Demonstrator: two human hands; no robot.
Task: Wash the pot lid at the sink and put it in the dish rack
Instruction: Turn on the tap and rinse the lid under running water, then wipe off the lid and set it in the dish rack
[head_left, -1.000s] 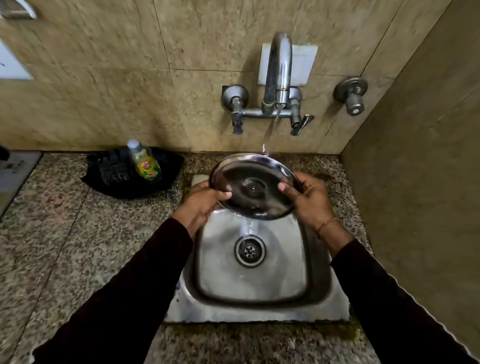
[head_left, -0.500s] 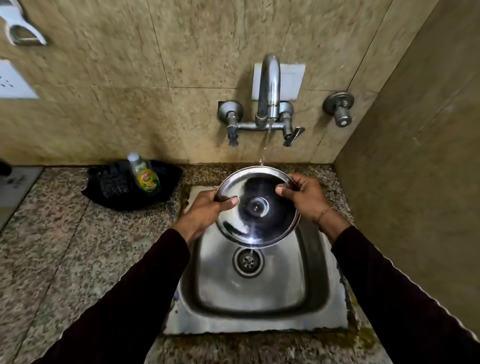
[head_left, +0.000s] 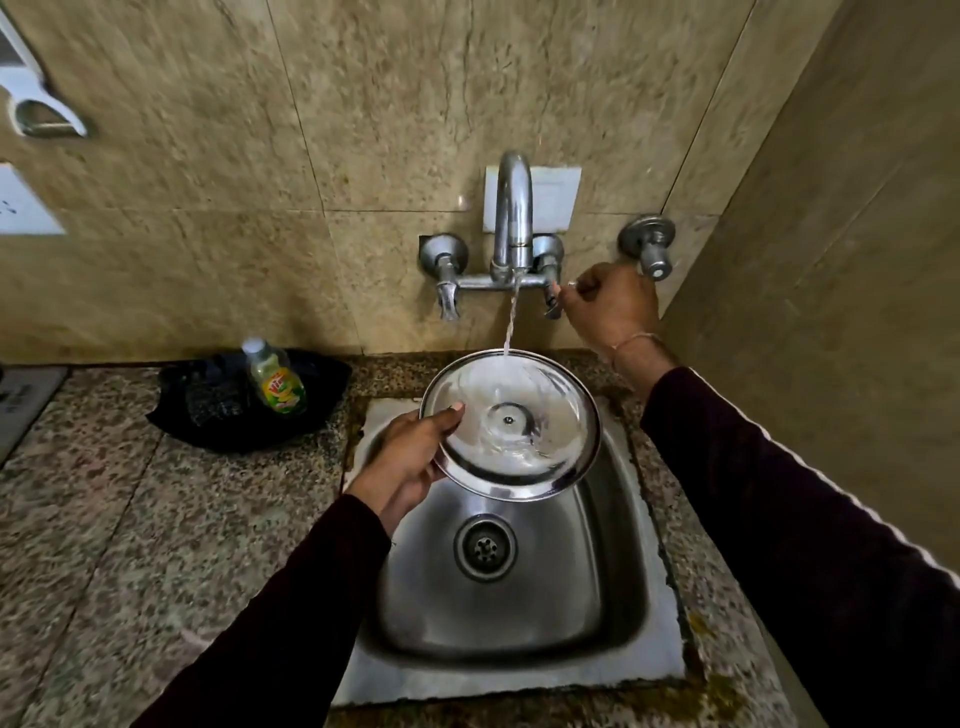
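Observation:
A round steel pot lid (head_left: 511, 423) is held over the steel sink (head_left: 519, 597), its hollow underside up. My left hand (head_left: 410, 457) grips its left rim, thumb on the inside. A stream of water (head_left: 510, 322) falls from the curved tap (head_left: 511, 218) onto the lid's far edge and spreads across it. My right hand (head_left: 605, 306) is up at the wall, fingers closed on the tap's right lever handle (head_left: 551, 306). No dish rack is in view.
A dish soap bottle (head_left: 275, 382) stands on a black cloth (head_left: 234, 410) on the granite counter (head_left: 130, 519) left of the sink. A separate valve (head_left: 649, 249) sticks out of the wall at right. A tiled side wall (head_left: 831, 260) closes in the right.
My right hand let go of the lid and rose to the tap's right handle. The water stream is stronger. The lid stays in my left hand alone, and the camera tilted upward.

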